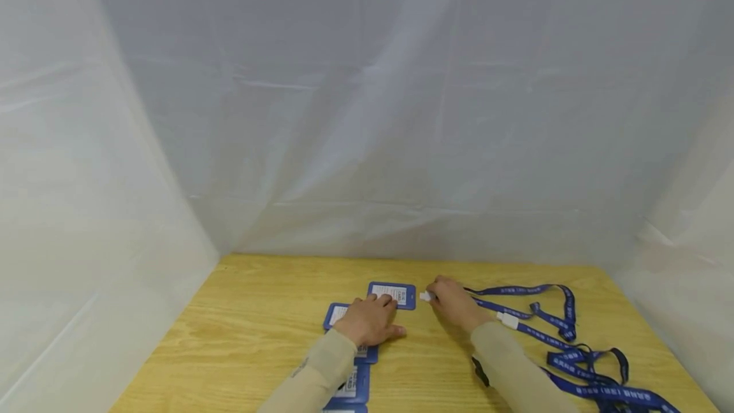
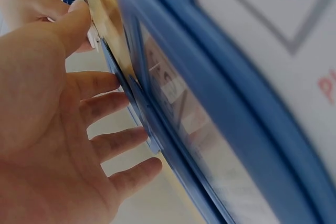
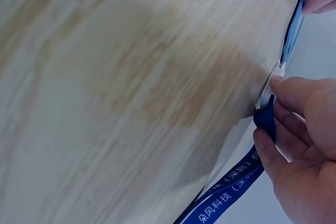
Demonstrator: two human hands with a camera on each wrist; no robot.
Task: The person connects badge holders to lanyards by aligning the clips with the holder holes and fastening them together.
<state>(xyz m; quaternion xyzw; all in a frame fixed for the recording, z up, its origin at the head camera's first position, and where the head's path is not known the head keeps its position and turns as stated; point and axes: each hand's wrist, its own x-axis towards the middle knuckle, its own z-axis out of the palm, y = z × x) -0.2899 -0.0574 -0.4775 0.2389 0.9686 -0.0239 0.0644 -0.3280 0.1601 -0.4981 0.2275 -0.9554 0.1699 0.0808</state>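
A blue-framed badge holder (image 1: 408, 296) with a white card lies flat toward the back of the table. My left hand (image 1: 369, 320) rests its fingertips on that holder, fingers spread and nearly straight, as the left wrist view also shows. Just right of the holder, my right hand (image 1: 453, 301) pinches the white clip (image 1: 425, 296) of a blue lanyard (image 1: 516, 290). In the right wrist view the thumb and fingers hold the clip end and the blue strap (image 3: 226, 198) with white lettering. A small gap separates clip and holder.
More blue badge holders (image 1: 357, 384) overlap in a column under and below my left forearm. Several blue lanyards (image 1: 608, 391) lie tangled at the right, one with a white clip (image 1: 507, 320) near my right sleeve. Translucent sheeting (image 1: 367, 145) stands behind the wooden table (image 1: 258, 311).
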